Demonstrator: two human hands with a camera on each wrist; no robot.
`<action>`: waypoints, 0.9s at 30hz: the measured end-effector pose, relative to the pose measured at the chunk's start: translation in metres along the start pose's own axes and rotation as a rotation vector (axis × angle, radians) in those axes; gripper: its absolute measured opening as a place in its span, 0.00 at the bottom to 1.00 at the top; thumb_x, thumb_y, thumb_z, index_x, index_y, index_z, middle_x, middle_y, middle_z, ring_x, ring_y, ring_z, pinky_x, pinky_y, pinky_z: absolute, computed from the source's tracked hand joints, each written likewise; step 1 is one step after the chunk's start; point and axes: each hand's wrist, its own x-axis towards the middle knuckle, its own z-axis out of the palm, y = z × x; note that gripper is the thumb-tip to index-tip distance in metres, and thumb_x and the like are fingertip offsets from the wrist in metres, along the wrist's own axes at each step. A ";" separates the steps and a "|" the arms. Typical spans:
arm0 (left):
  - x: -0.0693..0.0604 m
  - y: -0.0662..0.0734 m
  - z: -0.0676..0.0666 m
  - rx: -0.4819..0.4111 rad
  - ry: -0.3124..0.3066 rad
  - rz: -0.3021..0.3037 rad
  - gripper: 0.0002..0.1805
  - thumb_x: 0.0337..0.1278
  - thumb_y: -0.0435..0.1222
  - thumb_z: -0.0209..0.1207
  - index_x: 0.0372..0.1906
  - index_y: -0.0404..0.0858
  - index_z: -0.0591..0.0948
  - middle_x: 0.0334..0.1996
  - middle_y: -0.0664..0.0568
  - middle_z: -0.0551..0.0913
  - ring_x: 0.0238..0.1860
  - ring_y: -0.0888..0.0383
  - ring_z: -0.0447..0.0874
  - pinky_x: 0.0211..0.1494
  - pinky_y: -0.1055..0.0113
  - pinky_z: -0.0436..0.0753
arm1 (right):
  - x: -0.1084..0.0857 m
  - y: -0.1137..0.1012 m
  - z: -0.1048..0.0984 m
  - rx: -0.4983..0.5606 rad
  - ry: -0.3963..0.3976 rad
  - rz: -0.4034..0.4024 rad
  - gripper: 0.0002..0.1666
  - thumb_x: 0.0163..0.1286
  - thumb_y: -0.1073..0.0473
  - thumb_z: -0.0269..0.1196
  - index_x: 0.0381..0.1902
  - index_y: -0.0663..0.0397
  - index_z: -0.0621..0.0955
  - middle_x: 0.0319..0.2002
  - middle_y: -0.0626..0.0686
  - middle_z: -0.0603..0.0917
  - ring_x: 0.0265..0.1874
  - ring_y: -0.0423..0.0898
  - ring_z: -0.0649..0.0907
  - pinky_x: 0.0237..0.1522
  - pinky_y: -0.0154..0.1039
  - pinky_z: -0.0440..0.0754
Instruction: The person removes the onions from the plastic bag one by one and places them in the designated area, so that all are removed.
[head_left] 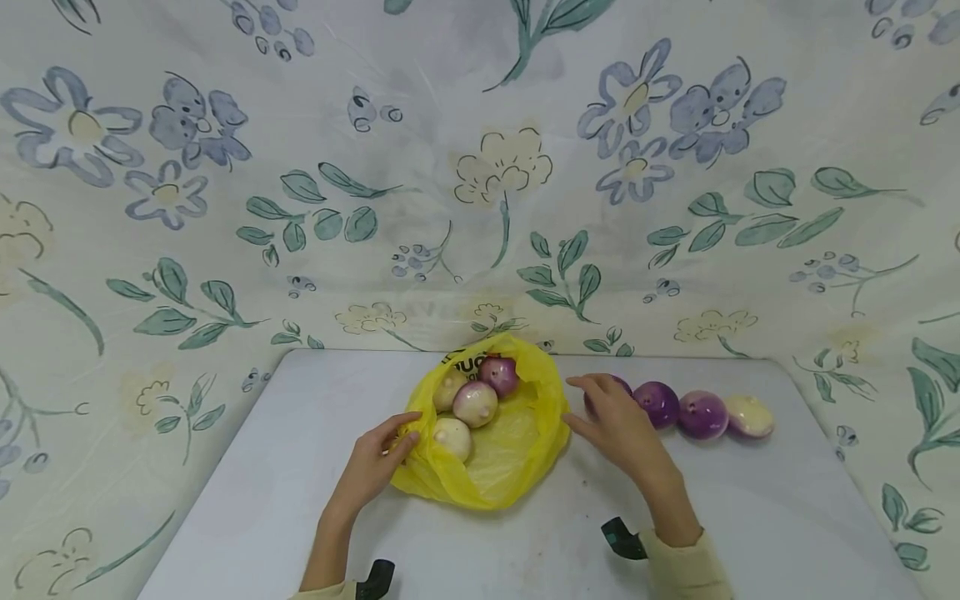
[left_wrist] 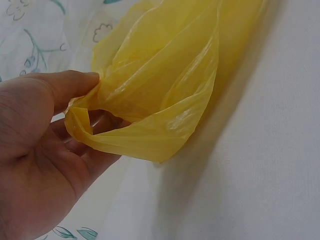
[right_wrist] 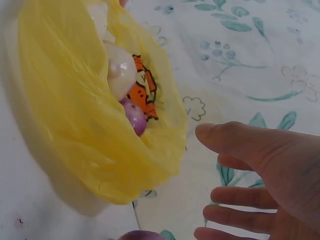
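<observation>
A yellow plastic bag (head_left: 517,450) lies with its mouth wide, holding several onions, among them a purple one (head_left: 498,376) and a pale one (head_left: 452,438). My left hand (head_left: 375,458) pinches the bag's left rim; in the left wrist view, the thumb of that hand (left_wrist: 45,130) lies over the folded yellow plastic (left_wrist: 160,95). My right hand (head_left: 618,429) is just right of the bag, fingers apart and holding nothing. The right wrist view shows a gap between this hand (right_wrist: 265,175) and the bag (right_wrist: 90,130).
Right of the bag, onions stand in a row: purple ones (head_left: 657,405) (head_left: 702,415), one partly behind my right hand, and a pale one (head_left: 750,417) at the end. The white table (head_left: 262,500) meets a flowered cloth (head_left: 420,250) at its back edge.
</observation>
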 end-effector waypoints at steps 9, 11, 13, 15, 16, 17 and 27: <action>0.000 -0.001 0.000 -0.011 -0.008 -0.016 0.19 0.67 0.38 0.59 0.61 0.43 0.79 0.55 0.44 0.82 0.41 0.55 0.82 0.40 0.77 0.81 | 0.003 -0.010 0.009 0.031 -0.052 -0.010 0.33 0.62 0.43 0.69 0.64 0.38 0.74 0.63 0.54 0.76 0.62 0.54 0.77 0.58 0.56 0.79; 0.000 -0.001 0.000 -0.012 -0.008 -0.014 0.19 0.67 0.38 0.59 0.61 0.43 0.79 0.56 0.44 0.81 0.41 0.55 0.83 0.40 0.77 0.81 | 0.004 -0.012 0.011 0.029 -0.060 -0.010 0.33 0.62 0.43 0.69 0.64 0.38 0.74 0.63 0.54 0.75 0.62 0.54 0.77 0.58 0.55 0.79; 0.000 -0.001 0.000 -0.013 -0.007 -0.010 0.19 0.67 0.39 0.59 0.61 0.43 0.79 0.56 0.44 0.81 0.42 0.54 0.83 0.40 0.77 0.81 | 0.004 -0.015 0.012 0.026 -0.066 -0.009 0.33 0.62 0.43 0.69 0.64 0.37 0.74 0.63 0.54 0.76 0.61 0.53 0.77 0.58 0.55 0.79; 0.000 -0.001 0.000 -0.014 -0.006 -0.006 0.19 0.67 0.39 0.59 0.60 0.43 0.79 0.56 0.44 0.81 0.43 0.54 0.83 0.41 0.77 0.81 | 0.005 -0.018 0.013 0.025 -0.071 -0.016 0.33 0.62 0.43 0.69 0.64 0.37 0.74 0.63 0.53 0.76 0.61 0.53 0.78 0.59 0.54 0.79; 0.000 -0.001 0.000 -0.015 -0.006 -0.004 0.19 0.67 0.39 0.59 0.60 0.43 0.79 0.56 0.44 0.81 0.43 0.53 0.83 0.41 0.77 0.81 | 0.005 -0.020 0.014 0.023 -0.074 -0.021 0.33 0.61 0.43 0.70 0.64 0.38 0.75 0.62 0.53 0.76 0.61 0.53 0.78 0.59 0.54 0.79; 0.000 -0.001 0.000 -0.014 -0.006 -0.003 0.19 0.67 0.39 0.59 0.60 0.43 0.79 0.57 0.44 0.81 0.44 0.53 0.83 0.41 0.77 0.81 | 0.006 -0.021 0.015 0.022 -0.079 -0.023 0.33 0.61 0.43 0.70 0.64 0.37 0.75 0.62 0.53 0.76 0.60 0.52 0.78 0.59 0.54 0.79; -0.001 0.000 -0.001 -0.018 -0.007 -0.025 0.19 0.67 0.39 0.59 0.61 0.43 0.78 0.59 0.43 0.80 0.45 0.53 0.83 0.42 0.78 0.81 | 0.008 -0.036 0.026 0.041 -0.121 -0.030 0.32 0.62 0.43 0.69 0.63 0.38 0.75 0.61 0.53 0.77 0.58 0.53 0.79 0.57 0.53 0.80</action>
